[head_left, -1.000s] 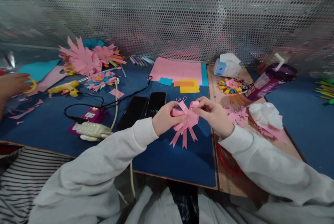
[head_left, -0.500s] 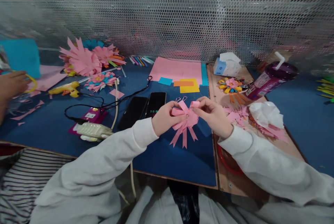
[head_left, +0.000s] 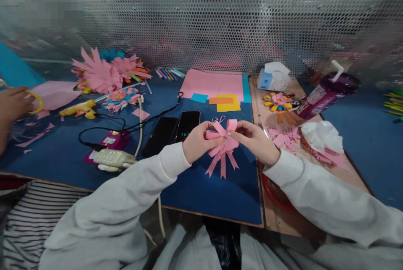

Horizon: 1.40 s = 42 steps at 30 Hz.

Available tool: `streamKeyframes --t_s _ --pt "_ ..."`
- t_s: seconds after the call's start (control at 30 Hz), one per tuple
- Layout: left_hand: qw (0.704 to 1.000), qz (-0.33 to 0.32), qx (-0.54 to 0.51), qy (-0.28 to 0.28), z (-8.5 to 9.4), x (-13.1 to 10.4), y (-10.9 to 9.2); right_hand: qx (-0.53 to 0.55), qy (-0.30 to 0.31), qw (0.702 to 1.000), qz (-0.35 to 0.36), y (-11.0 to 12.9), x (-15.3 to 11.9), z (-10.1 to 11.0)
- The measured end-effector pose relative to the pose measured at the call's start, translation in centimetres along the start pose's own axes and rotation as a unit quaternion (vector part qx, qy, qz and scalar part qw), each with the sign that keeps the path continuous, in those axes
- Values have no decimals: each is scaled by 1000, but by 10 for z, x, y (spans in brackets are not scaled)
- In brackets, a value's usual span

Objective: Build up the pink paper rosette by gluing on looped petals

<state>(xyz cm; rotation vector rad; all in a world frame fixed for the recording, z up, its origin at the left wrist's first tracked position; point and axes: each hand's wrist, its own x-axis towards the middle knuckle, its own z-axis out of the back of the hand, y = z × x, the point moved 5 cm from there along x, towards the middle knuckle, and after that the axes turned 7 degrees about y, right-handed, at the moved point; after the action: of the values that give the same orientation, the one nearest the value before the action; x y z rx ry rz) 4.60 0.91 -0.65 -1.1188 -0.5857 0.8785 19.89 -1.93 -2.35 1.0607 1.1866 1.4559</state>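
Observation:
Between my hands is a pink paper flower (head_left: 224, 152) made of looped strips, with notched strip ends fanning out below. My left hand (head_left: 201, 140) pinches it from the left, thumb near its middle. From the right, my right hand (head_left: 253, 140) presses a folded strip loop (head_left: 232, 124) against the centre with thumb and fingers. Two small pointed outlines of thin pink paper stick out at its top. The flower is held above the blue table (head_left: 201, 190), and two dark phones (head_left: 188, 123) lie just left of it.
Further left are a yellow glue gun (head_left: 78, 109), a power strip (head_left: 110, 140) with cables and finished paper flowers (head_left: 100, 72). A co-worker's hand (head_left: 15, 104) holds yellow-handled scissors. On the right stand a tissue box (head_left: 273, 77) and purple bottle (head_left: 324, 93), near paper scraps (head_left: 285, 136).
My right fingers have shifted down and inward, bringing the strip loop to the flower's centre, where it now stands upright. The co-worker's blue paper has moved left and tilted.

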Motion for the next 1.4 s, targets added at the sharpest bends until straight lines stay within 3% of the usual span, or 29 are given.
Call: streamKeyframes --t_s 0.17,0.4,0.53,0.8,1.07,1.4 --pt "1000 -9 16 1 0 0 2 -6 22 1000 6 1 0 -2" --pt "1000 -19 20 10 -1 0 5 87 34 994 -57 -6 1 -5" --pt "1000 -11 14 22 -2 1 7 78 27 996 -46 -4 1 -3" --pt "996 -36 76 15 1 2 9 76 61 991 -88 -3 0 -3" --pt "995 -64 -32 75 -7 2 9 112 53 991 -58 -1 -3 -5" --pt "994 -90 -6 63 -5 -3 4 21 111 994 -9 8 1 11"
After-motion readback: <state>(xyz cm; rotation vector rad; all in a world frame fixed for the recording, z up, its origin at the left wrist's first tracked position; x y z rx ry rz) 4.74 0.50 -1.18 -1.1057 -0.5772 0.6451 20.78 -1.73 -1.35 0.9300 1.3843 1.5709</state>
